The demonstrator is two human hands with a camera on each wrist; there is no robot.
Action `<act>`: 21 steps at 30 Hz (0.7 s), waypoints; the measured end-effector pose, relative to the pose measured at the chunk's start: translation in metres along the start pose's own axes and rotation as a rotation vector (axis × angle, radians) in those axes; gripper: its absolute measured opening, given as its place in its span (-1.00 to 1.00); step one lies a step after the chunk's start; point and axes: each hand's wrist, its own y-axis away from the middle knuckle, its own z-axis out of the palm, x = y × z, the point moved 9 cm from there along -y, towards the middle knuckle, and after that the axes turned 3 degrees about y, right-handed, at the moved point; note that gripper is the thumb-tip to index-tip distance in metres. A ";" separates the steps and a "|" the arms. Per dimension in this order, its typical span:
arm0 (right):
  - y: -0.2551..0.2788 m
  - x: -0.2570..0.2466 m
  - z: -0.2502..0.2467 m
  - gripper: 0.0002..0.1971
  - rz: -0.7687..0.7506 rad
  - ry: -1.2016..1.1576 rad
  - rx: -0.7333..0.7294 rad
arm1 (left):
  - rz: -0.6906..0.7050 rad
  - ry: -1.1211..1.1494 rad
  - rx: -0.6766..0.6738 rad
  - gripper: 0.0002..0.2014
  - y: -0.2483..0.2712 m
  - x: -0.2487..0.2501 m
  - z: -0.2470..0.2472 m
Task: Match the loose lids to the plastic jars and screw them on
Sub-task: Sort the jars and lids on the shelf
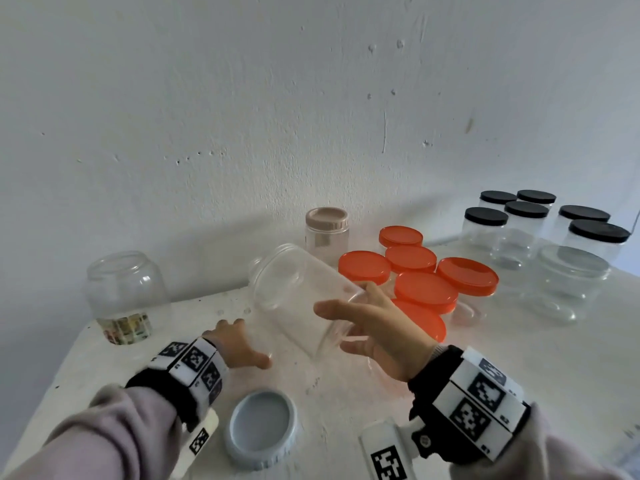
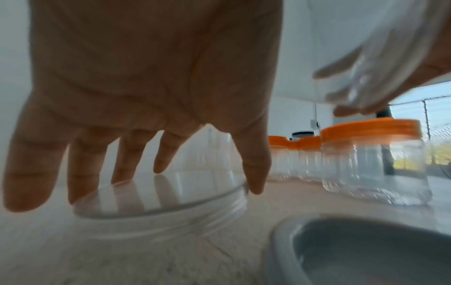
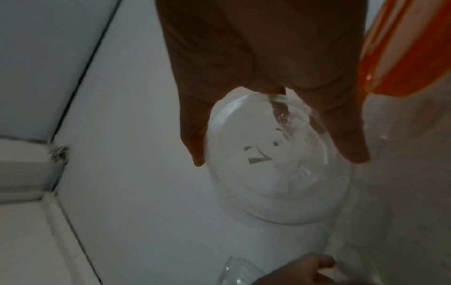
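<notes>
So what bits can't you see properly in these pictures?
- Head view: the clear lid under the left hand barely shows; it is see-through.
- Right wrist view: the right hand is dark and covers part of the clear jar.
- Left wrist view: the grey lid is cut off by the edge.

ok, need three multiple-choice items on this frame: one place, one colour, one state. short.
1. Where is the loose grey lid?
A) on the table, near the left hand
B) screwed on a jar
C) stacked on the orange lids

2. What colour is the ribbed lid just behind the clear jar?
A) black
B) beige
C) orange

3. How is the clear jar in the right hand?
A) upright and capped
B) tilted, lidless, off the table
C) lying on the table

Key:
1 A, since it lies open side up by that wrist.
2 B, since the head view shows it pale beige.
3 B, since the hand grips its base end and its open mouth is raised.
</notes>
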 end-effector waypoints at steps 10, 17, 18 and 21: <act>-0.006 0.036 0.012 -0.33 0.123 -0.027 -0.034 | 0.043 0.702 0.062 -0.03 0.017 -0.049 -0.032; -0.017 0.047 0.013 -0.32 0.112 0.154 -0.043 | 0.161 0.932 0.129 -0.11 0.045 -0.045 -0.055; -0.019 0.046 0.011 -0.29 0.096 0.231 -0.024 | 0.181 0.932 0.132 -0.12 0.048 -0.042 -0.058; -0.023 0.049 0.006 -0.13 0.085 0.420 0.020 | 0.262 0.888 0.137 -0.13 0.056 -0.028 -0.064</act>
